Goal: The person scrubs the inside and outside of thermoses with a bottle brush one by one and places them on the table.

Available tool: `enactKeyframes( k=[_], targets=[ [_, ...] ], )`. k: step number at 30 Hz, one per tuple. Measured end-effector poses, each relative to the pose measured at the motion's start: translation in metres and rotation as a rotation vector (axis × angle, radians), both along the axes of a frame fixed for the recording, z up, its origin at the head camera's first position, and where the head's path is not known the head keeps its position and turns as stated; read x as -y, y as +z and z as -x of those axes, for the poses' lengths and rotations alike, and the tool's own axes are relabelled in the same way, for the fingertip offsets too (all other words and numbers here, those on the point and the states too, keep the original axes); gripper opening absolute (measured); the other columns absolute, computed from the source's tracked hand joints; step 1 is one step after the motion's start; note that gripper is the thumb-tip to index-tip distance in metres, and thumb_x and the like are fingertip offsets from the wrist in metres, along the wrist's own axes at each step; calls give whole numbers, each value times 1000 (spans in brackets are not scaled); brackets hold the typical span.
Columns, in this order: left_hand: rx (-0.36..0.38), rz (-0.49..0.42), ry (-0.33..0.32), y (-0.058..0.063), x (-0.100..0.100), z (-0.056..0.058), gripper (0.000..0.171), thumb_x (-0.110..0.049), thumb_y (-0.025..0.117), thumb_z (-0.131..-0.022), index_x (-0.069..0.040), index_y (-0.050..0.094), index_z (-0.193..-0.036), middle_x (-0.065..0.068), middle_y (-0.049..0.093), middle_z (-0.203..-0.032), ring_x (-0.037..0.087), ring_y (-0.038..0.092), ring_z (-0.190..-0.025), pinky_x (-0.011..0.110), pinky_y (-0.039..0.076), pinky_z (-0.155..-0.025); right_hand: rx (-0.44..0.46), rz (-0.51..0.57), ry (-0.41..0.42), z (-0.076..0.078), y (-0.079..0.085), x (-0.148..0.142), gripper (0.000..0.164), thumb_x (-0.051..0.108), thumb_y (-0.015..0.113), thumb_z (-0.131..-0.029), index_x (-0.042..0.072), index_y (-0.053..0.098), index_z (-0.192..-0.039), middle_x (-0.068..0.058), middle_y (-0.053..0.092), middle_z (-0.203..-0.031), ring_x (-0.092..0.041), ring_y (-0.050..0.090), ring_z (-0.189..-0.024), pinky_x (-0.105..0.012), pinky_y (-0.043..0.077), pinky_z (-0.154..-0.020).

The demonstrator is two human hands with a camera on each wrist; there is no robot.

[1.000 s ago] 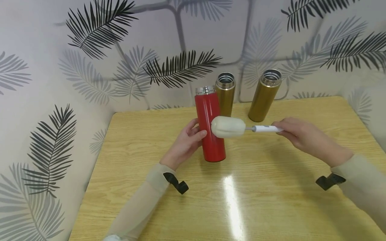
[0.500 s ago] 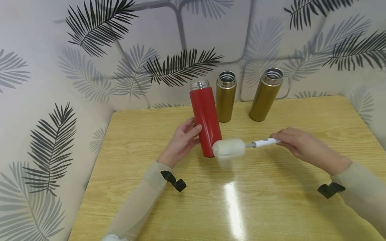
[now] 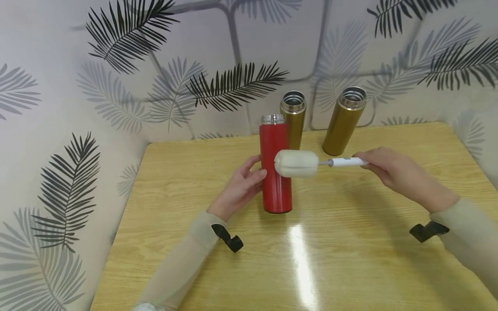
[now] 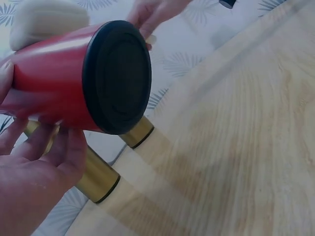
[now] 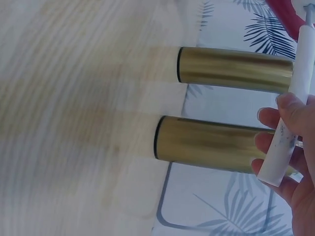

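Note:
My left hand (image 3: 241,188) grips a red thermos bottle (image 3: 275,190) around its middle, thumb in front and fingers behind. The bottle is nearly upright, its lidless steel neck at the top. In the left wrist view its black base (image 4: 120,76) faces the camera, held above the table. My right hand (image 3: 400,172) holds a sponge bottle brush by its white handle (image 3: 346,162). The brush lies level, its cream sponge head (image 3: 296,163) against the front of the red bottle. In the right wrist view, fingers and thumb wrap the handle (image 5: 288,132).
Two gold thermos bottles without lids stand at the table's back edge: one (image 3: 296,125) partly behind the red bottle, the other (image 3: 342,125) farther right. A patterned wall (image 3: 163,77) rises behind the wooden table (image 3: 175,172).
The sponge went down along the red bottle to its lower end, then came back up to the middle. The bottle tilted left, then returned nearly upright. Both hands kept their hold.

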State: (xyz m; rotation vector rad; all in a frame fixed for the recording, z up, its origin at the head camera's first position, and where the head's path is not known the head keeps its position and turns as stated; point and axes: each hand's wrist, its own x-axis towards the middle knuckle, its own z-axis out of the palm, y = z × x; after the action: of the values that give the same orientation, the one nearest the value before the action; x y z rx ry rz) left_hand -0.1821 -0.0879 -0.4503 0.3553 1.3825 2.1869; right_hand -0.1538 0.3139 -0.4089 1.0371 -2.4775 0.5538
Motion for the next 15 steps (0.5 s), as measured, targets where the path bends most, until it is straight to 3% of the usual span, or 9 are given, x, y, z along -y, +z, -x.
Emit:
enactKeyframes(
  k=[3,6,8,11,13,15],
  targets=[
    [7,3,-48,-1,-2,-3,91,-40,88,-84,-11,37,-153,2,69,-115,17,63,-105,32,52,-95,5,-5,-13,1,7,-1,56,47,37,-107,6,71,-121,-5,72,-100,-21,65,-87,-36,51,-76],
    [-13,44,-82,0,-4,-5,75,-23,77,-95,-12,34,-155,8,64,-126,20,62,-114,34,52,-101,6,-18,-20,1,11,-1,56,47,37,-108,5,71,-123,-6,72,-101,-22,65,-89,-41,52,-76],
    [-31,88,-89,1,-5,-5,68,-14,68,-97,-13,33,-156,12,62,-132,22,62,-118,35,52,-104,7,-20,-24,1,13,0,59,49,34,-107,5,71,-123,-6,72,-101,-23,65,-90,-43,52,-76],
    [-47,143,-88,1,-6,-5,65,-10,66,-98,-15,35,-154,17,61,-136,24,63,-119,37,51,-106,-7,-5,-39,3,16,1,59,48,35,-108,4,71,-122,-8,72,-101,-24,65,-89,-42,52,-76],
    [-52,155,-87,1,-7,-5,64,-8,66,-98,-16,37,-154,18,62,-135,24,64,-117,38,51,-105,-12,11,-53,3,19,1,51,42,41,-108,3,71,-122,-9,73,-101,-24,65,-88,-41,50,-77],
    [-56,153,-85,1,-8,-5,64,-7,67,-97,-15,38,-153,17,63,-134,24,64,-117,39,51,-105,-15,21,-67,3,21,1,31,25,56,-108,2,71,-122,-10,73,-101,-25,65,-88,-40,50,-77]
  ],
)
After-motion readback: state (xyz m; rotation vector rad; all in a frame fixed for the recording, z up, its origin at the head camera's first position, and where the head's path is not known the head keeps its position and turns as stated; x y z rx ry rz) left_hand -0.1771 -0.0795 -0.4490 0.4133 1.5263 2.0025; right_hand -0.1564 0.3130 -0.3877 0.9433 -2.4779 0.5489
